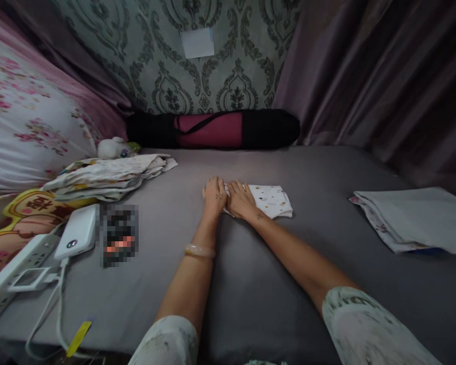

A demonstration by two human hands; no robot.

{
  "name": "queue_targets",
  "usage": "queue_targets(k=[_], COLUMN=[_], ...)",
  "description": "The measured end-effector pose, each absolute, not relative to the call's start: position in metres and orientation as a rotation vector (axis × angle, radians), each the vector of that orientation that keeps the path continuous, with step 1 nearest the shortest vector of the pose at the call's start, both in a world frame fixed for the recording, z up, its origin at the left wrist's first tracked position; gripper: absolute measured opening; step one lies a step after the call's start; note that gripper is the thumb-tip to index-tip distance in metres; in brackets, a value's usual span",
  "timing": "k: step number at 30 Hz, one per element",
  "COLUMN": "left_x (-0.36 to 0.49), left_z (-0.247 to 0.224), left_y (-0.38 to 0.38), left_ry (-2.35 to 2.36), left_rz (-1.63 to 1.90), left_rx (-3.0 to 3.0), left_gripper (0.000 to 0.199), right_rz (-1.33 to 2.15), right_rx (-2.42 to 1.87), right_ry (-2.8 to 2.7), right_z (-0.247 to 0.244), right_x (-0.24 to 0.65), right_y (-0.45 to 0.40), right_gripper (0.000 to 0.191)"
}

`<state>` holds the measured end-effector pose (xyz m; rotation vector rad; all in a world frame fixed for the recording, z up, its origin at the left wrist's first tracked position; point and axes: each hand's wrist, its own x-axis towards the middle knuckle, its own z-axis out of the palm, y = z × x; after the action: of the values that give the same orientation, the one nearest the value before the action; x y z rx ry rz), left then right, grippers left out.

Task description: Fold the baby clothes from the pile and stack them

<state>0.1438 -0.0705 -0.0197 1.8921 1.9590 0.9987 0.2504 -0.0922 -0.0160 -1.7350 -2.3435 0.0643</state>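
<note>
A small folded white cloth (271,200) with a scattered print lies flat on the grey sheet. My right hand (240,198) rests palm down on its left part, fingers stretched forward and hiding that end. Close beside it, my left hand (215,196) lies flat at the cloth's left edge with its fingers extended. Whether the left palm covers any of the cloth I cannot tell. A pale bangle (199,250) circles my left forearm.
Stacked cloths (110,175) lie at left, folded ones (418,215) at right. A black and magenta bag (209,130) lines the wall. Near left are a power bank (78,233), a power strip (21,274), cables and a blurred-out item (118,235).
</note>
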Motion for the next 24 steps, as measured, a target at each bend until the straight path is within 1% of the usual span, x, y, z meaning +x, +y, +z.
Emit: queue_targets(k=[3, 7, 13, 19, 24], left_x=[0.137, 0.130, 0.123, 0.123, 0.122], left_z=[-0.017, -0.014, -0.009, -0.005, -0.003], left_y=[-0.067, -0.062, -0.063, -0.066, -0.065], left_ry=[1.956, 1.951, 1.953, 1.940, 1.931], left_rz=[1.039, 1.082, 1.178, 1.173, 1.157], left_rx=[1.800, 1.725, 1.626, 1.569, 1.586], left_gripper=[0.043, 0.044, 0.042, 0.040, 0.042], right_rz=[0.069, 0.094, 0.171, 0.187, 0.251], right_rx=[-1.755, -1.788, -1.683, -1.684, -1.651], right_ry=[-2.335, -2.320, -2.433, -2.423, -2.341], right_z=[-0.019, -0.010, -0.005, -0.012, -0.002], right_x=[0.249, 0.241, 0.215, 0.210, 0.224], right_y=[-0.092, -0.091, -0.094, -0.094, -0.092], right_gripper=[0.057, 0.057, 0.061, 0.060, 0.057])
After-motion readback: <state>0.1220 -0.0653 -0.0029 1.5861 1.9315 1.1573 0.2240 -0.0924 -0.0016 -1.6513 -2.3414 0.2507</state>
